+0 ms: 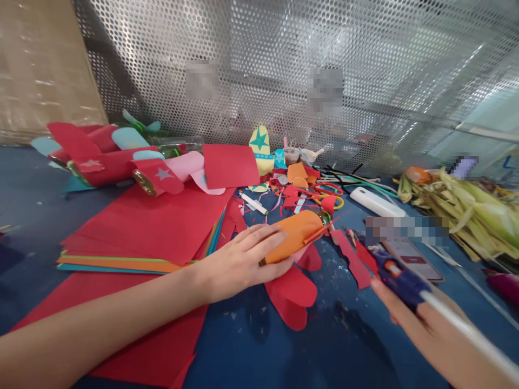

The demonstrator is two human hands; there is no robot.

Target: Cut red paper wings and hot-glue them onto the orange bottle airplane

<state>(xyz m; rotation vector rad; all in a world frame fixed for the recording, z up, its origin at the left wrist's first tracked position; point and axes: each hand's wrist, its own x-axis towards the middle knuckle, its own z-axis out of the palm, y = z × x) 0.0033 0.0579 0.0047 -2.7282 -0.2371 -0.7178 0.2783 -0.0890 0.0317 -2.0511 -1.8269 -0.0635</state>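
Observation:
My left hand [239, 262] is wrapped round a small bottle covered in orange paper [298, 232], whose green glass end shows at the far right. Under and in front of the bottle lie red rounded paper cut-outs [292, 300]. On the right, my right hand [440, 335] grips a dark blue glue gun [401, 278], blurred by motion, with a long white glue stick [470, 327] running out of its back. Its nozzle points left, towards the bottle but apart from it. A red paper strip [351, 256] lies between the bottle and the gun.
Stacked coloured paper [150, 221] lies left, with paper-wrapped bottle planes [113, 162] behind it. Scissors [330, 192], paper scraps [298, 175] and a white handle-like object [377, 202] lie beyond. A phone [413, 259] and corn husks [466, 210] are right. Perforated metal [251, 70] closes the back.

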